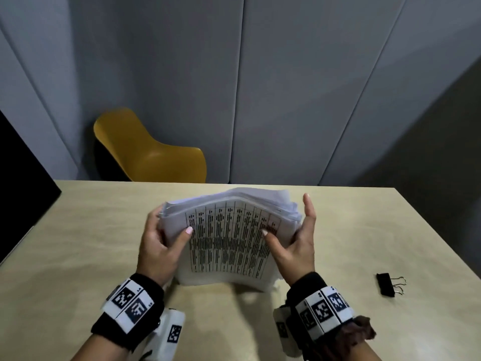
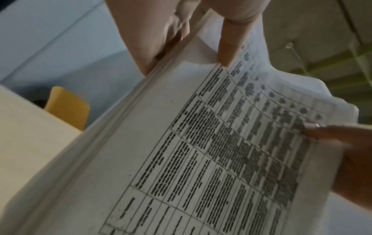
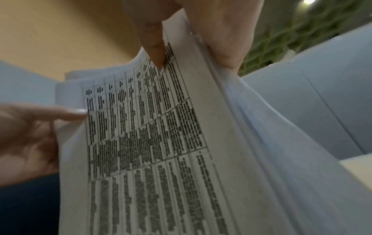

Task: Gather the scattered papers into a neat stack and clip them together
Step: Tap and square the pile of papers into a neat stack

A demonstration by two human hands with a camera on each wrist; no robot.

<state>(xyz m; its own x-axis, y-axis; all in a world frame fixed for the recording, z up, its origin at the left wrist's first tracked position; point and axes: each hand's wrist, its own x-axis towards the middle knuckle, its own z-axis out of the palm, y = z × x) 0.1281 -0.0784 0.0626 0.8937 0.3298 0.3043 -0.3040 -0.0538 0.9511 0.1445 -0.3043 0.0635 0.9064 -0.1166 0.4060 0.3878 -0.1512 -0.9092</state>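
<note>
Both wrists frame the papers [image 1: 229, 238]: my left hand [image 1: 158, 246] and right hand [image 1: 294, 243] grip their sides, squaring them on the counter [image 1: 78, 230]; next I need the binder clip [image 1: 389, 284].

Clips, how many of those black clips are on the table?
1. The black binder clip lies on the table, to the right of the right hand. More could hide behind the papers.

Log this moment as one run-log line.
papers: upright on table | left hand, right hand: squaring edges | binder clip: unused, right
</note>
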